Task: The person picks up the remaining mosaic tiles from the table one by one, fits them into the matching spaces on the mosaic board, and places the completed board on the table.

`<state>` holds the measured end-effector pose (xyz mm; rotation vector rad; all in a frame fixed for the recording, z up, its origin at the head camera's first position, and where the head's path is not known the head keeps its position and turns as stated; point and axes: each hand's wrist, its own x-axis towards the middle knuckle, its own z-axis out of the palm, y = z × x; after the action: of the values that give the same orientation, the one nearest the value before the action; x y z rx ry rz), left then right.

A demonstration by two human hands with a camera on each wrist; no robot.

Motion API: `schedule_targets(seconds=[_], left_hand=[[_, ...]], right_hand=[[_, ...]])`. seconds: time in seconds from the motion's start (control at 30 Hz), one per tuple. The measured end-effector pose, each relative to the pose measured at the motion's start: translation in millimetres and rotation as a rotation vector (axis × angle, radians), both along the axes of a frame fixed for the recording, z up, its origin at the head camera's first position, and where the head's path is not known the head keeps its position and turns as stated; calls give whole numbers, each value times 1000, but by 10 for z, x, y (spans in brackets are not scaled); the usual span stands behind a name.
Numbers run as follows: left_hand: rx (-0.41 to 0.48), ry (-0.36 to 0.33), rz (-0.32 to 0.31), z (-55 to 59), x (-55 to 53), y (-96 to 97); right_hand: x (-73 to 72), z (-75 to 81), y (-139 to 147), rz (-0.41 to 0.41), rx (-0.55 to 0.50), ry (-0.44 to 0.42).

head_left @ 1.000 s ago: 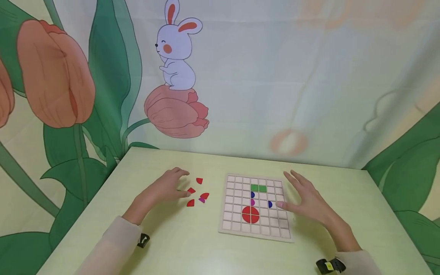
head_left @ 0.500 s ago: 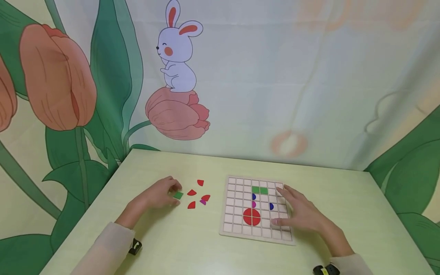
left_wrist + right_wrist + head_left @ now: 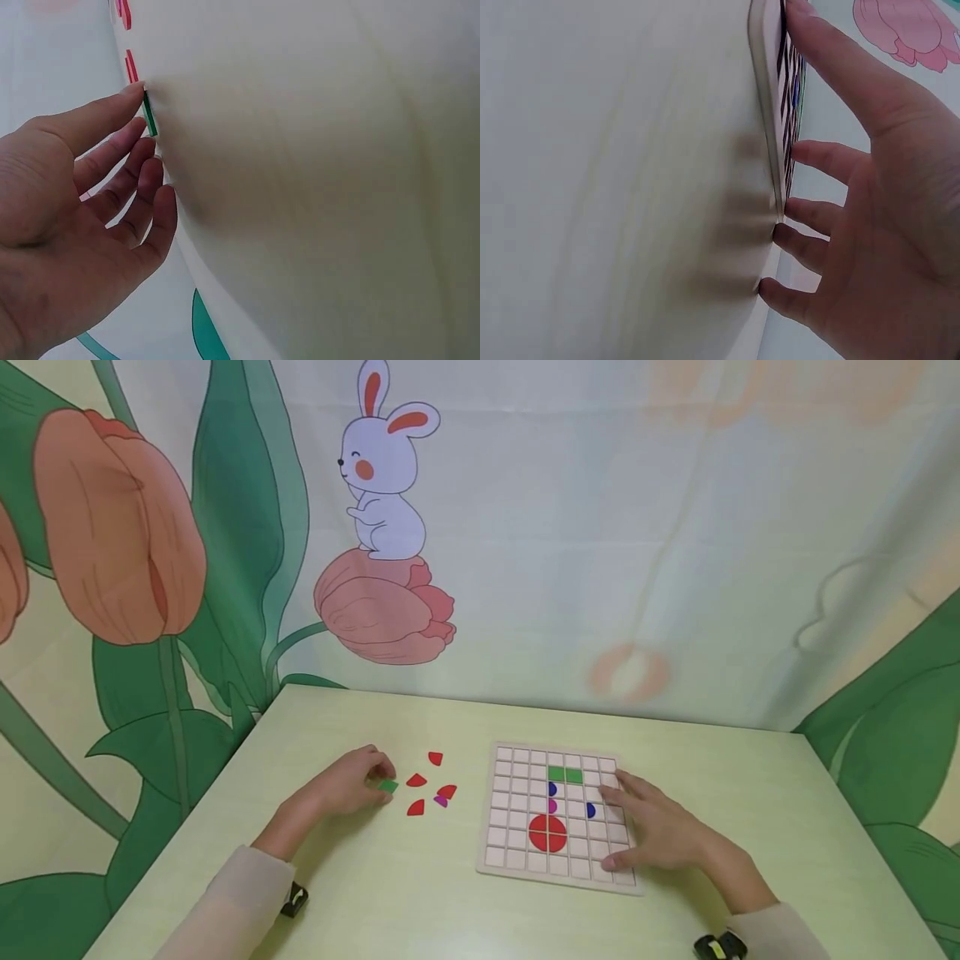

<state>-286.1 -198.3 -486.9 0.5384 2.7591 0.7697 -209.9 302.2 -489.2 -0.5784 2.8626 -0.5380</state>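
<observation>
Green and flat, the small tile [image 3: 387, 786] is at the left of the table [image 3: 405, 885], near the loose red pieces [image 3: 416, 781], pinched at its edges between thumb and finger of the left hand [image 3: 351, 783]. It looks light and stiff, probably smooth (thin enough, I'd guess, to twist if squeezed unevenly), so opposite edges seem the best hold. Whether it is lifted I cannot tell. The right hand [image 3: 663, 831], fingers spread apart, lies along the right side of the gridded board [image 3: 577, 822], likely stiff too and best steadied by its rim.
</observation>
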Motion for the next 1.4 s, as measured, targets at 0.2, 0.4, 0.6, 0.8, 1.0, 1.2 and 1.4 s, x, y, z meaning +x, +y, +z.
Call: schedule_targets(seconds=[0.2,0.4,0.6,0.8,1.0,1.2,1.4], left_hand=[[13,11,3,-25,5,10],[40,6,17,-21,19,14],[30,6,39,-3,37,-3],[29,4,24,48,101,-49],[35,37,-13,1,105,1],[-5,64,-3,-56,120,26],[-27,61,31,3,137,35]], right_hand=[[3,4,53,16,-47,-26],[-20,-16,94,29,-85,-34],[-26,-55,91,19,-85,-44],[-23,-42,64,12,-90,-56],[15,-31,101,8,-99,-52],[47,-77,142,-1,-105,-71],[-3,-50,97,7,-108,-50]])
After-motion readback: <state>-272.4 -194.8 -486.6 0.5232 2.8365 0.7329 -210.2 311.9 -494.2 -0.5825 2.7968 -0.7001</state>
